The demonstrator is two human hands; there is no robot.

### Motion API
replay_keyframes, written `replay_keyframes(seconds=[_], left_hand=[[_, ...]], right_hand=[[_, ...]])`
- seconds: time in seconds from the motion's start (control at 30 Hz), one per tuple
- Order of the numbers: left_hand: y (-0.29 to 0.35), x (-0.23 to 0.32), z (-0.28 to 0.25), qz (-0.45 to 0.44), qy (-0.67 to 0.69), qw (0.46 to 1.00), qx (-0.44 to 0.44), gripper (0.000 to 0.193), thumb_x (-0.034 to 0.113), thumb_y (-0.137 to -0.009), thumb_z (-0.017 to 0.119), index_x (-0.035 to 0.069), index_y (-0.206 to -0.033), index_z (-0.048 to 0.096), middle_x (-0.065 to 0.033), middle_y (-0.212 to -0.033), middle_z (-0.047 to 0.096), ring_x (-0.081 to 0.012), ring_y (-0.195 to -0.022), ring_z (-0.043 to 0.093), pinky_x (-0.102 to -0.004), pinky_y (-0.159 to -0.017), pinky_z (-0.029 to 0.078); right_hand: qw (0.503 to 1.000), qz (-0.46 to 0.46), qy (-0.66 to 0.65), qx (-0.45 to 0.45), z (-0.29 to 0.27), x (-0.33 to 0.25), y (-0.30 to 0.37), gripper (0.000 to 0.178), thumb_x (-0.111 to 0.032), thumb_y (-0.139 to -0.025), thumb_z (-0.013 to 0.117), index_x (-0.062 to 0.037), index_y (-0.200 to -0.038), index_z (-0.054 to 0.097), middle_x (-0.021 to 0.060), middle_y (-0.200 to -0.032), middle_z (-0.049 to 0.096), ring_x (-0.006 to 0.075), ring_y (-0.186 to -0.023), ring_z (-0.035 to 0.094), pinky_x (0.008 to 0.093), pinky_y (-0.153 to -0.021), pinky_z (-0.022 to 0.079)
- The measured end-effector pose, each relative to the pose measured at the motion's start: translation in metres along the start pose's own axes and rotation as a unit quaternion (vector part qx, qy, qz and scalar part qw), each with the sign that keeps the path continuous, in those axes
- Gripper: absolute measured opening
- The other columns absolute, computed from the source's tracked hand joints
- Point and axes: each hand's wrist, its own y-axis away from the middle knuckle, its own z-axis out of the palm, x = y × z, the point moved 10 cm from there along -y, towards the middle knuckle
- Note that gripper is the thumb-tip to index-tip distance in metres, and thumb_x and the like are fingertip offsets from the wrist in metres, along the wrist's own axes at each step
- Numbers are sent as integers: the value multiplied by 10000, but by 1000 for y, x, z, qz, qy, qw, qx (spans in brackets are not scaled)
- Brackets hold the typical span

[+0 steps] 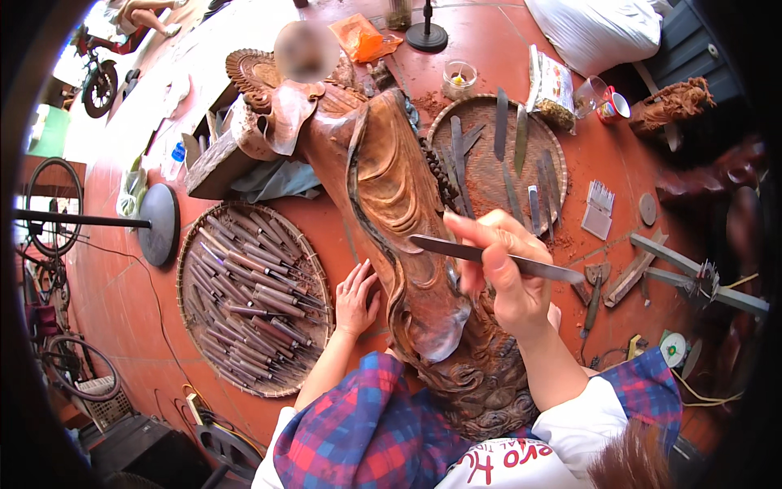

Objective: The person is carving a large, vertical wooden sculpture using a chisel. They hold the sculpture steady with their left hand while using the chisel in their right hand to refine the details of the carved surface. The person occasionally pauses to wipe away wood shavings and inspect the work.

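A carved wooden statue (399, 187) with draped robes lies lengthwise before me, its base toward my lap. My right hand (513, 281) is raised over its lower part, gripping a flat dark metal file (544, 269) between thumb and fingers. The file points left across the robe folds; I cannot tell whether it touches the wood. To the left of the statue, my left hand (356, 297) is open with fingers apart, close to the statue's side and holding nothing.
A round woven tray (324, 359) full of wooden-handled carving tools lies at left. Another woven tray (440, 134) with several flat files is at upper right. A black stand base (157, 224) is beyond the left tray. Metal bars (692, 273) and wood pieces (639, 273) lie right.
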Motion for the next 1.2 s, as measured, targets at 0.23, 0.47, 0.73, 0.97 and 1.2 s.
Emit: replay_keyframes(seconds=[0.23, 0.47, 0.73, 0.97, 1.2], left_hand=[[-5, 4, -9, -22, 40, 999, -14, 445, 198, -863, 670, 142, -1294, 576, -67, -1537, 438, -255, -1383, 436, -402, -1040, 373], [-4, 3, -9, -24, 52, 998, -6, 445, 200, -855, 674, 142, -1286, 581, -52, -1529, 448, -243, -1383, 437, -398, -1042, 376], [-4, 2, -8, -20, 66, 998, -3, 446, 204, -861, 676, 124, -1287, 573, -81, -1519, 458, -275, -1374, 445, -417, -1041, 371], [-1, 1, -9, -17, 49, 999, 3, 431, 213, -858, 670, 128, -1272, 584, -59, -1530, 446, -235, -1382, 439, -394, -1032, 381], [-4, 2, -11, -22, 53, 998, -1, 436, 213, -855, 672, 126, -1273, 587, -61, -1525, 452, -239, -1381, 441, -396, -1039, 379]], right_hand=[[990, 10, 130, 47, 0, 11, -1, 169, 29, -810, 780, 23, -937, 669, 101, -854, 693, 123, -842, 675, 250, -706, 537], [934, -73, 348, 29, 18, -4, -13, 113, -8, -863, 665, 30, -941, 593, 162, -930, 614, 221, -805, 643, 347, -726, 510], [924, -32, 381, 28, 35, 20, -14, 118, -94, -904, 659, 20, -928, 635, 211, -1127, 529, 332, -1023, 609, 408, -864, 490], [948, -21, 314, 41, 26, 23, -15, 111, -55, -883, 684, 46, -843, 665, 195, -1048, 601, 304, -1003, 649, 372, -869, 489], [930, -37, 364, 45, 37, 18, -16, 93, -77, -861, 715, 12, -884, 698, 223, -1064, 597, 352, -988, 659, 394, -853, 513]])
